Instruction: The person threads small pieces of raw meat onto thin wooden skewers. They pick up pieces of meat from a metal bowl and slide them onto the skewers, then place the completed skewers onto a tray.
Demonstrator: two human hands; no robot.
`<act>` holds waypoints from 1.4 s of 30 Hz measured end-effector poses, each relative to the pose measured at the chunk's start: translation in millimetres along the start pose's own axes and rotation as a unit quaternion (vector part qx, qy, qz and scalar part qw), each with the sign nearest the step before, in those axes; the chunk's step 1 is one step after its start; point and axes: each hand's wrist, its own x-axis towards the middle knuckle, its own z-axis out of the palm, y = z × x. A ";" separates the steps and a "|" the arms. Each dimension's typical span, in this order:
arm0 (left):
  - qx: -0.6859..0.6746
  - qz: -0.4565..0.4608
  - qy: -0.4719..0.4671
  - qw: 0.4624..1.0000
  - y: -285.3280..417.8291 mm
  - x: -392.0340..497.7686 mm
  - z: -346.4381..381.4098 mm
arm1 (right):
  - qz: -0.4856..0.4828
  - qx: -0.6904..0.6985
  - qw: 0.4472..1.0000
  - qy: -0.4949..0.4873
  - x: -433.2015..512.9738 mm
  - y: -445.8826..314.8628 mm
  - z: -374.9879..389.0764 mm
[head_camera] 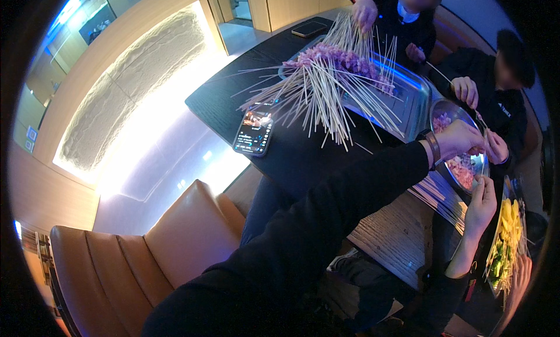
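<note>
My left hand (459,140), with a dark band at the wrist, reaches over a round metal bowl (442,107) holding pieces of pinkish raw meat (461,170). Its fingertips are bunched together, and what lies between them is hidden. At the bowl's near right rim, my right hand (481,199) pinches a thin skewer (482,166) that points up toward my left hand. Loose wooden skewers (439,197) lie beside the bowl. Beyond my left forearm, a metal tray (415,114) bears a heap of meat-loaded skewers (323,96), their bare sticks fanning out over its edge.
A lit phone (253,131) lies at the dark table's (288,153) edge; another phone (309,27) is farther back. Two people sit across, one person's hands (496,146) close to mine. A tray of yellow and green skewered food (505,245) stands right, beside another hand (520,271).
</note>
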 end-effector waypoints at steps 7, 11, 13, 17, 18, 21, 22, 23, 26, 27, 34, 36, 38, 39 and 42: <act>-0.021 -0.022 -0.037 0.999 -0.2 1.0 0.1 | 0.197 0.298 0.931 -0.075 3.8 13.7 -7.6; -0.025 -0.037 -0.044 0.998 -3.0 4.4 0.1 | 0.265 0.439 0.853 -0.094 4.8 16.5 -15.6; -0.028 -0.040 -0.050 0.998 -3.9 6.1 1.4 | 0.274 0.483 0.826 -0.103 5.9 13.0 -18.2; -0.034 -0.039 -0.056 0.997 -0.2 2.9 2.6 | 0.275 0.539 0.786 -0.129 8.0 1.1 -16.9; -0.031 -0.056 -0.054 0.996 2.4 0.9 2.9 | 0.239 0.578 0.765 -0.157 8.3 -2.8 -15.8; 0.163 0.061 -0.136 0.975 12.7 -5.2 -3.8 | 0.252 0.362 0.895 -0.068 6.5 -12.3 -12.9; 0.152 0.059 -0.149 0.975 14.1 -8.0 -9.3 | 0.185 0.197 0.961 -0.046 5.5 -14.3 -7.6; 0.074 0.015 -0.177 0.981 12.4 -5.1 -6.3 | 0.103 0.089 0.991 -0.012 6.2 -14.4 -8.0; 0.075 -0.067 -0.043 0.994 12.3 -7.4 -9.7 | 0.163 0.237 0.956 -0.058 4.0 -15.7 -0.6; 0.047 -0.059 -0.014 0.997 13.7 -10.8 -11.9 | 0.157 0.214 0.963 -0.054 3.3 -17.5 0.8; -0.055 -0.096 -0.077 0.991 9.6 -4.0 -23.3 | 0.091 0.119 0.989 0.009 1.6 -15.5 6.3; -0.057 -0.080 -0.091 0.991 9.0 -4.0 -25.1 | 0.091 0.119 0.989 0.008 1.5 -16.9 7.1; -0.056 -0.074 -0.097 0.991 9.0 -4.9 -24.4 | 0.103 0.114 0.988 -0.003 1.4 -18.7 7.2; -0.054 -0.074 -0.093 0.991 9.4 -5.5 -23.6 | 0.108 0.119 0.987 -0.010 1.4 -19.6 7.4; -0.041 -0.072 -0.090 0.993 11.5 -6.9 -21.8 | 0.113 0.128 0.985 -0.015 0.4 -21.4 8.5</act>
